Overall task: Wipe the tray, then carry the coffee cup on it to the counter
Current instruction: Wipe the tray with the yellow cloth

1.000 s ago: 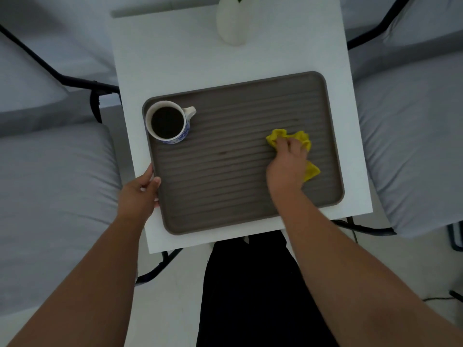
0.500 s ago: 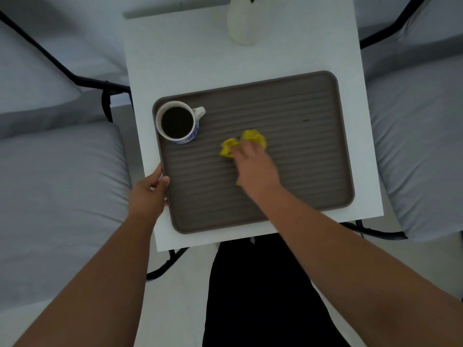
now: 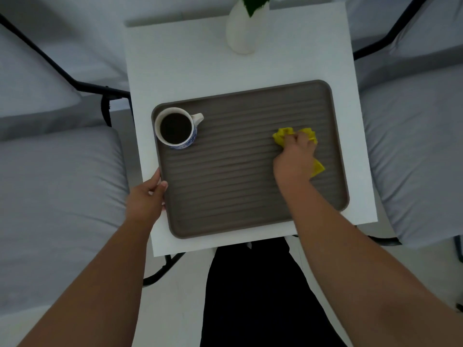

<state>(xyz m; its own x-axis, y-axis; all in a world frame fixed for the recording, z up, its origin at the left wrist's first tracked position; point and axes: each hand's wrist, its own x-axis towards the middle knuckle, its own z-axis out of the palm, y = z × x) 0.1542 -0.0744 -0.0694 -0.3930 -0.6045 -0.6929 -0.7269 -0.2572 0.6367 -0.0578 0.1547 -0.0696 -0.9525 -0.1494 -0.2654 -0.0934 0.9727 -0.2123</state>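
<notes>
A brown ribbed tray (image 3: 225, 196) lies on a small white table (image 3: 190, 61). In the tray's far left corner stands a white and blue coffee cup (image 3: 176, 128), full of dark coffee, handle to the right. My right hand (image 3: 293, 159) presses a crumpled yellow cloth (image 3: 283, 136) onto the right part of the tray. My left hand (image 3: 146, 200) grips the tray's left rim, thumb over the edge.
A white vase (image 3: 244, 31) with green leaves stands at the table's far edge. Grey cushioned seats with black frames flank the table at left (image 3: 57, 196) and right (image 3: 416, 151). My dark-clothed legs are below the table's near edge.
My right hand swept the cloth from the tray's right side to its middle, then back to the right. The left hand stays on the rim. The cup has not moved.
</notes>
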